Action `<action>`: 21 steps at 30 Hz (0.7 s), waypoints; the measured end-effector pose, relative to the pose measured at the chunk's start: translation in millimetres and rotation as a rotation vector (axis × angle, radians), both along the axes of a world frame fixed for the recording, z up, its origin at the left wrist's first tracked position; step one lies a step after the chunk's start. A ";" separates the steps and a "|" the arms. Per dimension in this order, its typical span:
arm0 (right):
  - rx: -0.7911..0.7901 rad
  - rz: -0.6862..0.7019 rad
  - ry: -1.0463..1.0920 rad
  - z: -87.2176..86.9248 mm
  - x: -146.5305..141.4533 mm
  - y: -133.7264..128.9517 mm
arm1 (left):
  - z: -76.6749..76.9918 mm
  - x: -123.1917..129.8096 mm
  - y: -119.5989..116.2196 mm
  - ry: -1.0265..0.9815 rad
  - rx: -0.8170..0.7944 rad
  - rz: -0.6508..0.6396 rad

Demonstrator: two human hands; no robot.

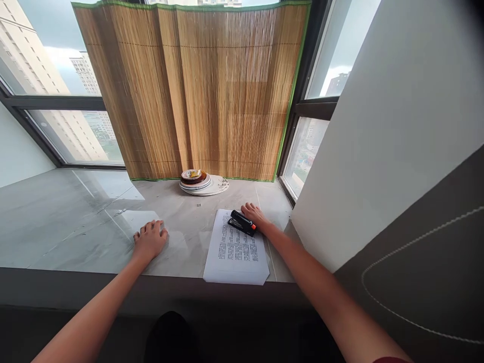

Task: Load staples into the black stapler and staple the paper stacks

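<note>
Looking through the head view, I have both bare hands in sight over a pale, marbled ledge (181,252); the black stapler (243,223) lies on the printed sheets (236,252), toward their far end, set on a slant with its red-marked end toward the near right and its other end toward the far left; a narrow gap shows between its upper arm and its base at that far-left end.

My right hand (255,213) is at the far right edge of the sheets, just beside the stapler on its right and slightly farther off; its fingers reach out to the far left, loosely extended and not wrapped around anything; whether the hand touches the stapler or the paper, I cannot tell.

My left hand (150,240) rests palm down on the ledge, well apart from the stapler and to the left of the sheets; its fingers are open and spread, with nothing in them.

The sheets run from the middle of the ledge to its near edge, printed side up; beyond them and a little left I make out a small object (199,205), too small to identify; farther still sits a stack of dishes (195,180) on the left part of a white oval plate (219,185), close to the foot of the green-edged slatted blind (212,96); windows (73,132) flank it.
</note>
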State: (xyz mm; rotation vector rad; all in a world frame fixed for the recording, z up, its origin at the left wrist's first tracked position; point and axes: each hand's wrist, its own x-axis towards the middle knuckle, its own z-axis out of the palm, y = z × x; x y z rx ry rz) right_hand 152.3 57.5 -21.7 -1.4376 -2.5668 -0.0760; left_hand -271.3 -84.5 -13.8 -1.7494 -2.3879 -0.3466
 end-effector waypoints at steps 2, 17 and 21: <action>-0.007 0.034 0.022 -1.5 -11.9 2.9 | 0.6 0.7 -0.3 0.003 0.004 0.002; -0.169 0.428 0.583 44.2 -3.3 -17.3 | 26.8 58.4 20.0 -0.101 0.146 -0.275; -0.214 0.402 0.373 57.4 -7.6 -39.1 | 41.0 142.1 88.1 -0.553 0.029 -0.655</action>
